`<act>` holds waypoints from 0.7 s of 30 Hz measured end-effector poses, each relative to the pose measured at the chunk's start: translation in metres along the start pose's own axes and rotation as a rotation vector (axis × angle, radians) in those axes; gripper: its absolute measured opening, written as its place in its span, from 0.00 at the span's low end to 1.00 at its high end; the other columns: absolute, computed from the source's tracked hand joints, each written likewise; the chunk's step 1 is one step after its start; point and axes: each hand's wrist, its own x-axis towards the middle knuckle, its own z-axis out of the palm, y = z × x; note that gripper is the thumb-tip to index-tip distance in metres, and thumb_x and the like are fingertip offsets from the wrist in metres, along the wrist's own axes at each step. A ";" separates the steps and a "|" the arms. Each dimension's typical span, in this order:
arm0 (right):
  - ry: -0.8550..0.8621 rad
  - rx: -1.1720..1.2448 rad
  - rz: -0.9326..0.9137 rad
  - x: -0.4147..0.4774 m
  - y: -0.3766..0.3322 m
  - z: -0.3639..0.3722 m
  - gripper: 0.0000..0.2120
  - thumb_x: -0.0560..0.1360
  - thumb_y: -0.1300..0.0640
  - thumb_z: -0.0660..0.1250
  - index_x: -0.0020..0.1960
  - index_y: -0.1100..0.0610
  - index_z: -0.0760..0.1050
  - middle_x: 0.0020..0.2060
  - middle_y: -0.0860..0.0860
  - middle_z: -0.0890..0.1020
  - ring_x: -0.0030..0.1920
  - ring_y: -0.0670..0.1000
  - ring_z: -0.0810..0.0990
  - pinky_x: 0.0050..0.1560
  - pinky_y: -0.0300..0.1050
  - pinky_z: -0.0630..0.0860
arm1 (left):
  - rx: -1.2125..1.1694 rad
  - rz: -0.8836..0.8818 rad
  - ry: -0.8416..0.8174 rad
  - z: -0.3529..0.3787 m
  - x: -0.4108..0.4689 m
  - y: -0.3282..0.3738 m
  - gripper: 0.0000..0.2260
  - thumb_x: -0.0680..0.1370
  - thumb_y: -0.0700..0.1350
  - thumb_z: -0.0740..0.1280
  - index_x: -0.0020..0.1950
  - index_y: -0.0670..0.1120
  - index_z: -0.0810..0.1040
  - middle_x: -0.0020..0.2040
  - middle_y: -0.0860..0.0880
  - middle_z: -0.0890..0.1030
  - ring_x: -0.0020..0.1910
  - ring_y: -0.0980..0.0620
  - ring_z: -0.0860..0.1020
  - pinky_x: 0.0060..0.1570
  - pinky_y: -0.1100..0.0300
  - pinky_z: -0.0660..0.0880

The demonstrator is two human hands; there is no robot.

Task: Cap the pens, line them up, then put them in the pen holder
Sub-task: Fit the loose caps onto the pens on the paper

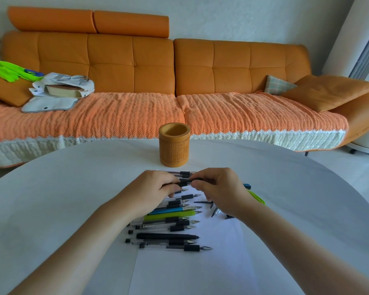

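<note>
Hands meet, as I view them: left hand (156, 188) and right hand (219, 188) both pinch one slim black pen (184, 183). Uncapped pens (170, 226) lie rowed on smooth white paper (190, 271). Cylindrical carved wooden pen holder (174, 145) stands upright by the far edge of the round desk (73, 188).

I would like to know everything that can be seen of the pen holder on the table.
The pen holder is a short, thick-walled cylinder, orange-brown, which looks like bamboo or wood, with faint carved marks on its front. It stands upright on the white table, near the far edge, with its open mouth upward. No pen sticks out of it, and nothing but the table touches it.
</note>
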 end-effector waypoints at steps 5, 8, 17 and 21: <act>0.008 0.008 -0.014 -0.002 0.000 0.006 0.05 0.77 0.55 0.70 0.48 0.49 0.84 0.29 0.48 0.81 0.26 0.45 0.72 0.30 0.42 0.73 | -0.034 0.055 0.051 0.003 -0.001 -0.006 0.07 0.78 0.46 0.68 0.42 0.55 0.84 0.38 0.54 0.79 0.40 0.58 0.77 0.41 0.60 0.73; -0.031 0.059 0.068 0.000 -0.002 0.007 0.08 0.77 0.53 0.69 0.40 0.46 0.81 0.26 0.44 0.79 0.27 0.46 0.74 0.33 0.43 0.76 | -0.018 0.082 0.125 0.004 -0.001 -0.006 0.06 0.75 0.45 0.72 0.50 0.53 0.86 0.38 0.57 0.80 0.41 0.60 0.78 0.39 0.69 0.69; 0.003 0.030 0.107 0.013 -0.003 0.001 0.04 0.76 0.50 0.70 0.43 0.46 0.83 0.21 0.44 0.75 0.25 0.46 0.69 0.30 0.39 0.69 | 0.101 0.069 0.135 -0.003 0.009 -0.003 0.10 0.79 0.43 0.67 0.57 0.53 0.82 0.46 0.58 0.79 0.42 0.64 0.76 0.41 0.69 0.69; 0.001 -0.106 0.061 0.016 0.001 0.007 0.04 0.77 0.51 0.69 0.46 0.47 0.83 0.32 0.39 0.77 0.31 0.39 0.74 0.33 0.32 0.67 | 0.132 0.040 0.220 0.004 0.010 -0.009 0.10 0.74 0.45 0.73 0.53 0.56 0.84 0.48 0.60 0.82 0.47 0.57 0.78 0.48 0.56 0.75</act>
